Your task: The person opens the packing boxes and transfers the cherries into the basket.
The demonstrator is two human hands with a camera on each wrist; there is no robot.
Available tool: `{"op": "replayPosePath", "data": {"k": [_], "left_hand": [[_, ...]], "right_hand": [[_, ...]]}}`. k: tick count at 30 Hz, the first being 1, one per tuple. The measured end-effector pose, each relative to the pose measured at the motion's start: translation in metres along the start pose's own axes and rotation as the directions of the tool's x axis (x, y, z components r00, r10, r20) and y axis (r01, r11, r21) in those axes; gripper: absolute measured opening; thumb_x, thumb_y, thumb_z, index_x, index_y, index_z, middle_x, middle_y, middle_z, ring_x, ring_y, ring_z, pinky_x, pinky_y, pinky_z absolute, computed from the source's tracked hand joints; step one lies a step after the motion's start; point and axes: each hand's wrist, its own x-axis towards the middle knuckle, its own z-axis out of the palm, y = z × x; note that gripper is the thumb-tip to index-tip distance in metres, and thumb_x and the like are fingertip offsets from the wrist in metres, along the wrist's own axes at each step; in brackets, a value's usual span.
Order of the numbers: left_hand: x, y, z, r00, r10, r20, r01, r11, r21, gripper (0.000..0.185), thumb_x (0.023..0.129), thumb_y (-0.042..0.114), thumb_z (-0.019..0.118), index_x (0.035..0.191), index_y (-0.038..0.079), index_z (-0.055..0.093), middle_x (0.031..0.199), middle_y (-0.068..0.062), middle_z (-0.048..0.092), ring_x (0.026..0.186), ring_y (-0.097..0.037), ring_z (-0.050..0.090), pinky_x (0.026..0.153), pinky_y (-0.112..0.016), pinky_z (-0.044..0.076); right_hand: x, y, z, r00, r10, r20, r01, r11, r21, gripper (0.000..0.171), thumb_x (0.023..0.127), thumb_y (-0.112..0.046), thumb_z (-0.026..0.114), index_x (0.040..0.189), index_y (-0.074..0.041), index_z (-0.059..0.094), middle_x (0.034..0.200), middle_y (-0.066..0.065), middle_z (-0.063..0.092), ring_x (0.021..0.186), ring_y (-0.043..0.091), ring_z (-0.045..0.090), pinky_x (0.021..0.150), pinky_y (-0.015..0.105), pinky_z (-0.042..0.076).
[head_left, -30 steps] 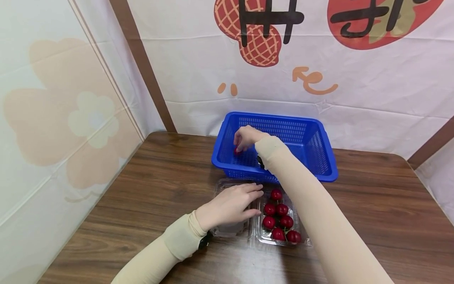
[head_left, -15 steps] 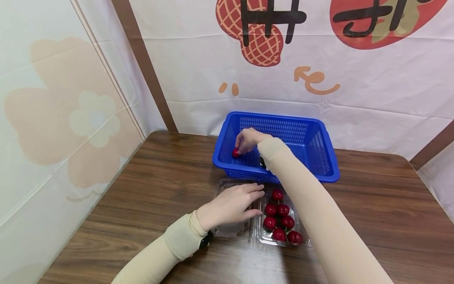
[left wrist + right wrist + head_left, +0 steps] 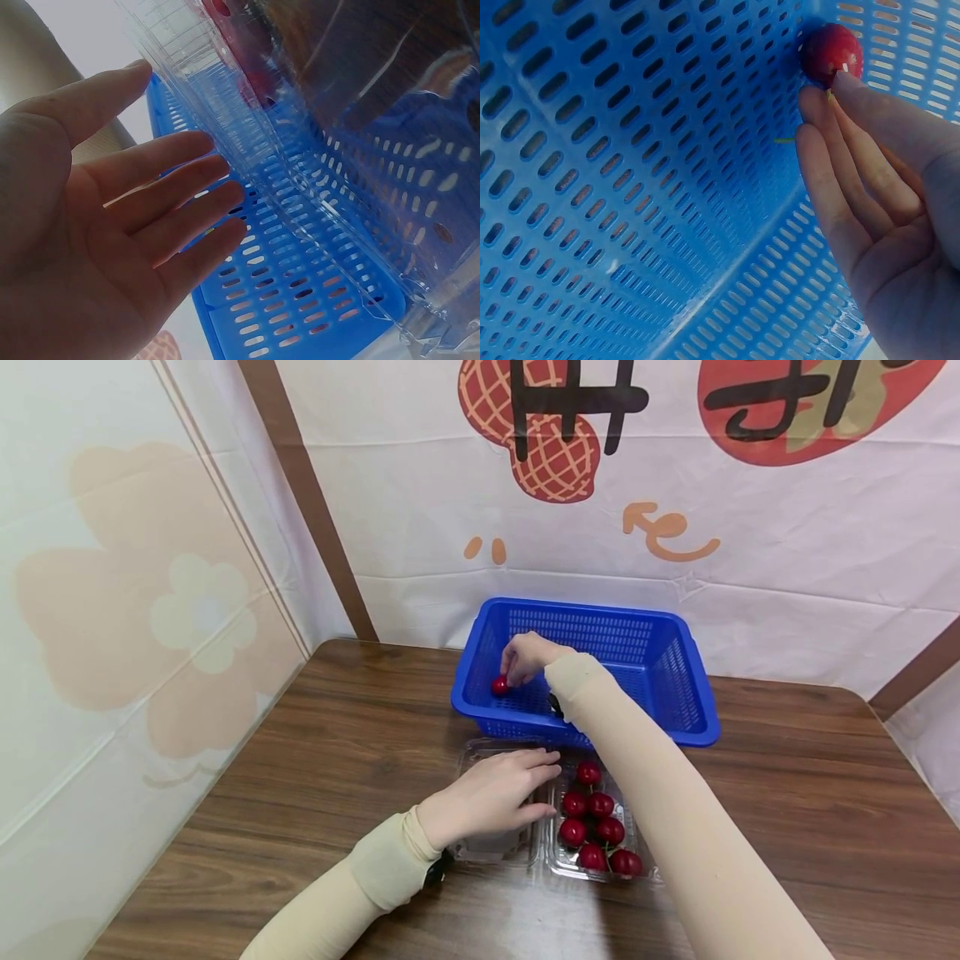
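Inside the left part of the blue basket [image 3: 517,718], my right hand [image 3: 527,657] pinches a red cherry [image 3: 831,54]. Thumb and fingertips meet at the stem end, and a bit of green stem [image 3: 784,141] shows past the fingers. My left hand [image 3: 487,795] lies over the lid side of a clear plastic clamshell box [image 3: 551,852], its fingers spread and fairly straight. In the left wrist view the fingertips [image 3: 234,229] are right at the clear plastic wall. Several dark red cherries [image 3: 600,804] with green stems sit in the box's right half.
The basket stands at the back of the wooden table [image 3: 360,718], just behind the clamshell box. A printed white cloth [image 3: 405,518] hangs behind the table and another along its left side. My right forearm [image 3: 675,793] passes over the table to the right of the box.
The cherry at my right fingertips shows more fully than a second ago, and that hand has shifted slightly down and right. My left hand stays in place.
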Motion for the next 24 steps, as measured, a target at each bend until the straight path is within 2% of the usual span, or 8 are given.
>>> {"op": "replayPosePath", "data": {"k": [4,10,18,24], "left_hand": [[0.0,0.0,0.0,1.0,0.01,-0.011,-0.01,1.0,0.004,0.05,0.09,0.044,0.06,0.126,0.009,0.061,0.138,-0.007,0.054,0.127,-0.02,0.052,0.105,-0.032,0.043],[0.0,0.001,0.0,1.0,0.002,0.001,-0.002,1.0,0.005,0.051,0.09,0.044,0.06,0.127,0.009,0.061,0.139,-0.006,0.053,0.127,-0.02,0.051,0.105,-0.032,0.043],[0.001,0.001,0.0,1.0,-0.002,0.004,0.002,1.0,0.011,0.052,0.09,0.045,0.06,0.127,0.009,0.06,0.139,-0.006,0.053,0.128,-0.02,0.051,0.105,-0.032,0.043],[0.001,0.001,0.001,1.0,0.003,-0.013,-0.003,1.0,0.007,0.051,0.09,0.044,0.061,0.127,0.009,0.061,0.138,-0.007,0.053,0.127,-0.021,0.051,0.105,-0.033,0.043]], "right_hand": [[-0.005,-0.002,0.001,1.0,0.008,0.002,-0.008,1.0,0.008,0.021,0.083,-0.004,0.07,0.105,-0.001,0.067,0.099,0.012,0.071,0.09,0.022,0.068,0.079,0.031,0.058],[-0.004,-0.002,0.001,1.0,-0.003,0.003,0.003,1.0,-0.012,0.023,0.083,-0.006,0.071,0.105,-0.002,0.067,0.097,0.011,0.071,0.085,0.019,0.068,0.077,0.03,0.058],[-0.002,-0.004,-0.004,1.0,0.022,0.002,-0.021,0.994,-0.104,0.028,0.083,-0.013,0.072,0.109,-0.006,0.066,0.097,0.009,0.07,0.086,0.018,0.068,0.074,0.028,0.057],[-0.008,-0.012,-0.012,1.0,-0.006,-0.017,0.002,0.977,-0.212,0.02,0.087,-0.02,0.069,0.105,-0.01,0.068,0.097,0.007,0.068,0.089,0.021,0.067,0.075,0.031,0.056]]}}
